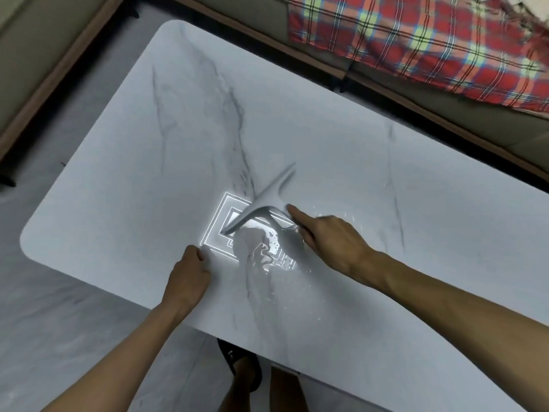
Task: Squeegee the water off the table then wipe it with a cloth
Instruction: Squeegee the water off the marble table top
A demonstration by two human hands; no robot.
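A grey squeegee point(261, 205) lies with its long blade across the middle of the white marble table point(148, 144). My right hand point(329, 242) grips its handle, index finger stretched along it toward the blade. A puddle of water point(267, 257) shines just in front of the blade, with droplets scattered to the right. My left hand point(188, 273) rests on the table near its front edge, fingers curled under and holding nothing. No cloth is in view.
A sofa runs along the far side, with a red plaid blanket point(416, 40) draped over it at the top right. Grey tiled floor point(59, 307) lies to the left. My foot in a dark sandal point(243, 370) stands under the table's near edge.
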